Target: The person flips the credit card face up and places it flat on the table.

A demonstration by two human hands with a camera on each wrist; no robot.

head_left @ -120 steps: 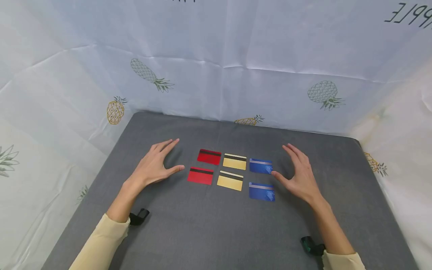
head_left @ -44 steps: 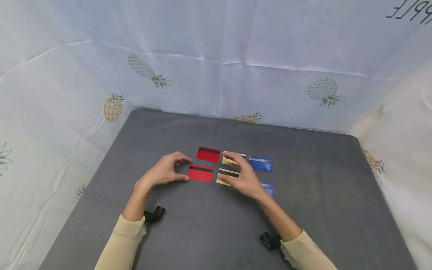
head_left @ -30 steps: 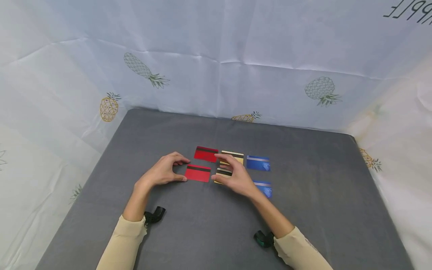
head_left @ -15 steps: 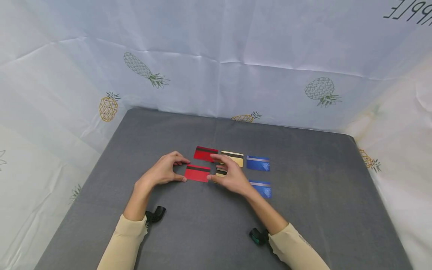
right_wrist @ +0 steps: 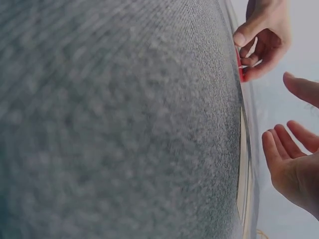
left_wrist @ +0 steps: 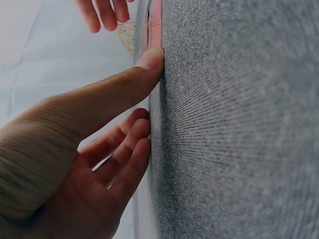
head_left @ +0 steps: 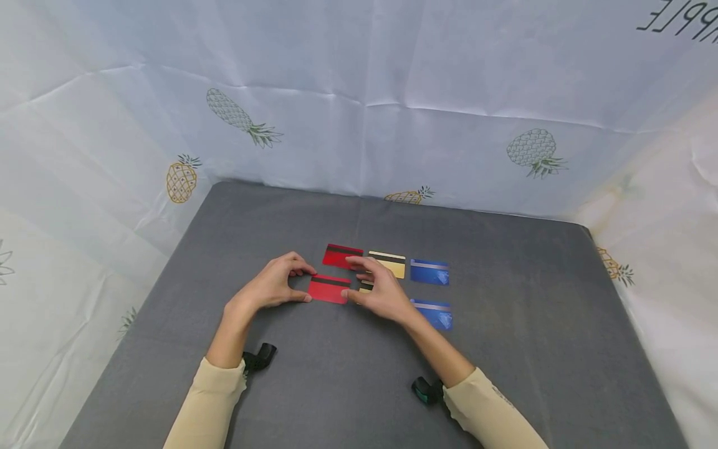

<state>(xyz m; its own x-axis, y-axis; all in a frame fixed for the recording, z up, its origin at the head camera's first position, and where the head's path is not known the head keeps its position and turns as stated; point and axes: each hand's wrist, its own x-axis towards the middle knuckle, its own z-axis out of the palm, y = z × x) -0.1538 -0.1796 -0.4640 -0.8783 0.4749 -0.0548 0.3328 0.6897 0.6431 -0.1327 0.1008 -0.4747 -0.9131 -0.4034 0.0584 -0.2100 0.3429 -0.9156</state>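
Nearer red card — left hand touching at 9 o'clock, grip unclear; right hand at 3 o'clock, thumb and fingers apart.

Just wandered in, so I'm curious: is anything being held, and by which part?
The left hand is at the left end of the near red card, but whether it grips there cannot be told. The right hand holds nothing.

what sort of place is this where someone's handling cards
Probably a makeshift recording booth: pale pineapple-printed fabric encloses three sides of a gray cloth-covered table, and there's a small dark device by each wrist. The wider room is out of view.
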